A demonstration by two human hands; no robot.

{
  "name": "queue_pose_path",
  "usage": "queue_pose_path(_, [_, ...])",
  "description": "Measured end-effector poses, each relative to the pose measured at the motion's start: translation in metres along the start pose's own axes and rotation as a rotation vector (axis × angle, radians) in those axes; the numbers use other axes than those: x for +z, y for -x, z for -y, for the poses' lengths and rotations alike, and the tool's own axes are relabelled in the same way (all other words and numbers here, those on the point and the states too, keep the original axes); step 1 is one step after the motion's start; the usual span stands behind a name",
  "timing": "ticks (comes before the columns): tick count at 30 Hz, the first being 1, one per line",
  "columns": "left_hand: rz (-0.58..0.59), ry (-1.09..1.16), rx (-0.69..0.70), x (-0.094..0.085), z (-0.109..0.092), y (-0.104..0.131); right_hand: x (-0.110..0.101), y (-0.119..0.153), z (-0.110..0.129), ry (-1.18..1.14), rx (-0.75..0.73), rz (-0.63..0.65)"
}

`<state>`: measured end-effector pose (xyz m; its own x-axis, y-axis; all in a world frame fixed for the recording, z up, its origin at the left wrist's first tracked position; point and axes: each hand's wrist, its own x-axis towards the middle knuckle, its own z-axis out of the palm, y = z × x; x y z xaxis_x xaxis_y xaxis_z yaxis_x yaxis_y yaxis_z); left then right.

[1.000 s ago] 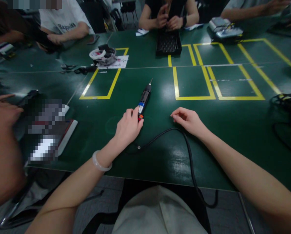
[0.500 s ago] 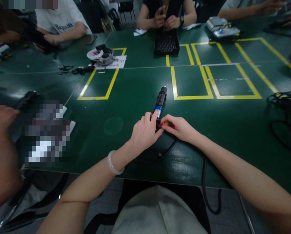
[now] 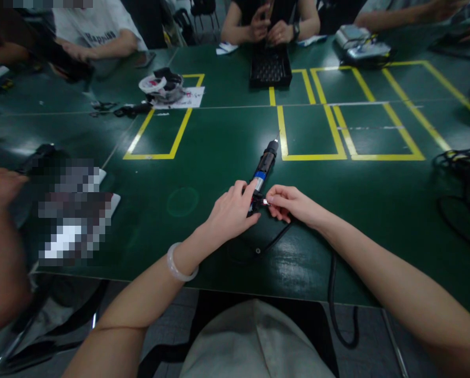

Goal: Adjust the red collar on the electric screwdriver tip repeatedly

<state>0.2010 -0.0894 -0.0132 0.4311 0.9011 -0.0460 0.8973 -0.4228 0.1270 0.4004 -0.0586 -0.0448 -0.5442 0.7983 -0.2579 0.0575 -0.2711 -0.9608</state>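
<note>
An electric screwdriver [image 3: 267, 160], black with a blue and silver band, lies tilted on the green table, its thin bit pointing away and slightly right. Closed over its rear part is my left hand [image 3: 235, 207], with a pale bangle on the wrist. My right hand [image 3: 288, 203] pinches a small shiny piece [image 3: 265, 202] beside the screwdriver's rear end; whether it is a plug or another part I cannot make out. A black cable [image 3: 276, 239] runs on the table below my right hand.
Yellow tape outlines [image 3: 313, 157] mark the green table [image 3: 219, 131]. At the back stand a black tray [image 3: 271, 73], a metal box [image 3: 363, 47] and tape rolls [image 3: 162, 84]. Coiled cables [image 3: 465, 163] lie right. Co-workers sit opposite; another person's arm [image 3: 2, 236] is at left.
The screwdriver's tip has swung to the right. My right hand has shifted slightly right, and a shiny piece now shows at its fingertips where red and orange showed before.
</note>
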Motion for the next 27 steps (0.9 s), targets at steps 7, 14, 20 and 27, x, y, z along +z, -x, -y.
queue_pose_path(7, [0.012, 0.049, 0.011, 0.0013, 0.004, 0.0, -0.0029, 0.0, -0.0032, -0.051, -0.047, 0.046])
queue_pose_path(14, [0.013, 0.049, 0.008, 0.0008, 0.0041, -0.0001, -0.0045, -0.0012, -0.0052, -0.027, -0.117, 0.103])
queue_pose_path(20, [0.014, 0.042, 0.004, 0.001, 0.0044, -0.0004, -0.0011, -0.0001, -0.0087, 0.229, -0.216, 0.069])
queue_pose_path(27, [-0.005, 0.019, -0.02, 0.0024, 0.0023, 0.0006, 0.0, 0.0007, -0.0055, 0.503, -0.245, -0.027])
